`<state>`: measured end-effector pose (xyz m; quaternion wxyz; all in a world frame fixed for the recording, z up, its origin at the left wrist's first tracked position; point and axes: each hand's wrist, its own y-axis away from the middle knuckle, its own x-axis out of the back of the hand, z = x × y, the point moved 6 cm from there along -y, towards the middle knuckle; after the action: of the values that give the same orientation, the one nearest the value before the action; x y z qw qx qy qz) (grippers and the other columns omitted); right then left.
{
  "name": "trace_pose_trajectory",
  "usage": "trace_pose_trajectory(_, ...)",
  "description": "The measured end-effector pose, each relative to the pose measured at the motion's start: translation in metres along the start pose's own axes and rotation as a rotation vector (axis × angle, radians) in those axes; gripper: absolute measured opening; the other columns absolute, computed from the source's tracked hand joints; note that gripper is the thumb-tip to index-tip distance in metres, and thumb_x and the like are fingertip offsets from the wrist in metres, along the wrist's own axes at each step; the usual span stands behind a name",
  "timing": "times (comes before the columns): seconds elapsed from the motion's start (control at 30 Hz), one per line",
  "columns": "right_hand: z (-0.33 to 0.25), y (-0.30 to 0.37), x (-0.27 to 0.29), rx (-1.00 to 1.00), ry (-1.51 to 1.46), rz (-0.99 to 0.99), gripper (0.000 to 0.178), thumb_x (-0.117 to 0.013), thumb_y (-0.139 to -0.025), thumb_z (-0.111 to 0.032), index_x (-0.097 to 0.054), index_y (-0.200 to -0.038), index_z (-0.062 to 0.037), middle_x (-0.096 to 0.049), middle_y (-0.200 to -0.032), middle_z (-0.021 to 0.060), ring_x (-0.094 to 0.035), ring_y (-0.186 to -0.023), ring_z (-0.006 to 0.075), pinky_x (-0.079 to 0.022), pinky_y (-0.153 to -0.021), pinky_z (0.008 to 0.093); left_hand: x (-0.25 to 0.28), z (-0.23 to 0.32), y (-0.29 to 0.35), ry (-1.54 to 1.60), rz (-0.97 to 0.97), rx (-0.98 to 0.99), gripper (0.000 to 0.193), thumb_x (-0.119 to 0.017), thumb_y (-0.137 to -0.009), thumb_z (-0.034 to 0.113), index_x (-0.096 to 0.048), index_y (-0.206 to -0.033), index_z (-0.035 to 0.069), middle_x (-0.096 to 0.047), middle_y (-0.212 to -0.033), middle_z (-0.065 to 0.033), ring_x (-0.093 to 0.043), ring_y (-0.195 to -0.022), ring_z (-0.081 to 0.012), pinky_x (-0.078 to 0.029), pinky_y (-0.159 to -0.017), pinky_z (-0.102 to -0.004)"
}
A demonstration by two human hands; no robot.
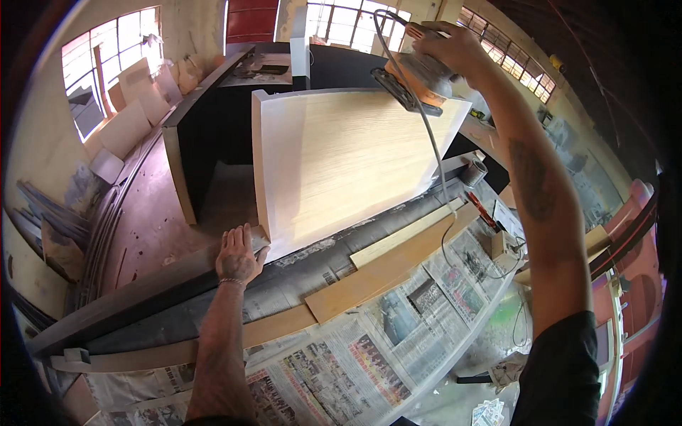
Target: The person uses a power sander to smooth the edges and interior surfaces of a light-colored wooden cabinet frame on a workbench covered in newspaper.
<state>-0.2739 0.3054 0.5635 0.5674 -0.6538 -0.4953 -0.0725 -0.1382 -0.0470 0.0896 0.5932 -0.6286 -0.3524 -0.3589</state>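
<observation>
Black sleeve [561,376] nearest, the right hand [458,53] is curling its fingers round a sander [428,88] at the veneered panel [348,156], upper right; the left hand [238,260], fingers together, is resting by its lower-left corner. Slack cord [431,135] is risking snag-caused gouges.

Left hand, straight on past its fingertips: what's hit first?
The bare left hand would likely meet the flat, black upright panel, but depth is unclear. The pale, rectangular wood-grain board stands close on its right.
</observation>
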Motion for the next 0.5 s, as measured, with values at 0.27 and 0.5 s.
trace_pose_trajectory(0.27, -0.028, -0.027, -0.042, 0.095, 0.161, -0.22, 0.066, -0.085, -0.071, -0.038, -0.071, -0.13, -0.0136, -0.073, -0.117, 0.0155, -0.071, -0.096, 0.0245, -0.058, -0.08, 0.0379, 0.001, 0.004, -0.002, 0.035, 0.003, -0.003, 0.081, -0.064, -0.091, 0.056, -0.048, -0.143, -0.003, -0.055, -0.134, -0.0185, -0.053, -0.126, -0.0343, -0.039, -0.117, -0.0461)
trace_pose_trajectory(0.5, -0.064, -0.028, -0.062, 0.154, 0.148, -0.248, 0.072, -0.084, -0.071, -0.039, -0.067, -0.136, -0.0134, -0.073, -0.116, 0.0166, -0.071, -0.096, 0.0261, -0.06, -0.076, 0.0425, 0.006, 0.006, -0.003, 0.08, 0.011, 0.015, 0.079, -0.07, -0.088, 0.052, -0.049, -0.141, -0.003, -0.057, -0.132, -0.0197, -0.055, -0.125, -0.0344, -0.039, -0.116, -0.0482)
